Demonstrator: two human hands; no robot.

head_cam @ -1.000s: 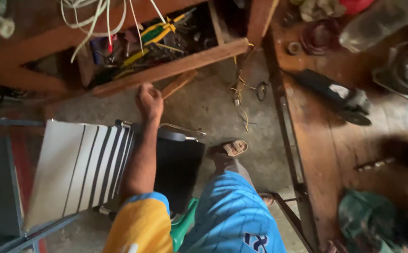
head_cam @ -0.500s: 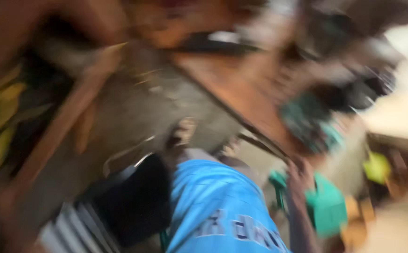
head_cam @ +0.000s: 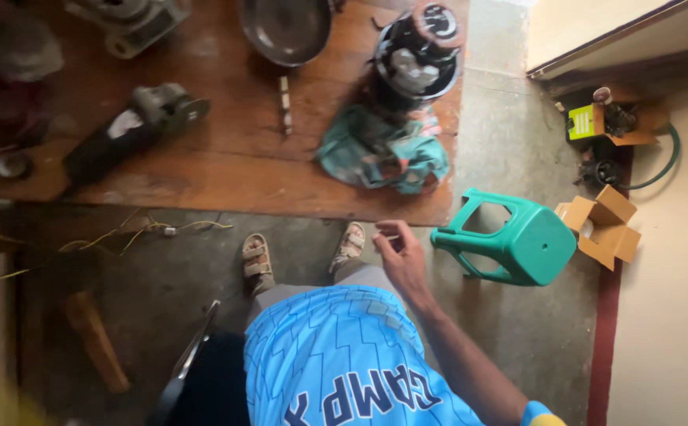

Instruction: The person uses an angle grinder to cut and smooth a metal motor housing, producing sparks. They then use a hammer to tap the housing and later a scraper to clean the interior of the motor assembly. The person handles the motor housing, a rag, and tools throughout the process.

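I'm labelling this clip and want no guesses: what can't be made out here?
Head view only:
- Left hand: out of frame.
- Right hand: pinches something too small to identify.
- Motor-like part on the wooden table: motion-blurred.
- Dark panel at the bottom edge: cut off.

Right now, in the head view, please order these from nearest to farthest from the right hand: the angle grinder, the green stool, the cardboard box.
From the right hand:
1. Green stool, lying on the floor just right of it.
2. Cardboard box, beyond the stool.
3. Angle grinder, far left on the wooden platform.
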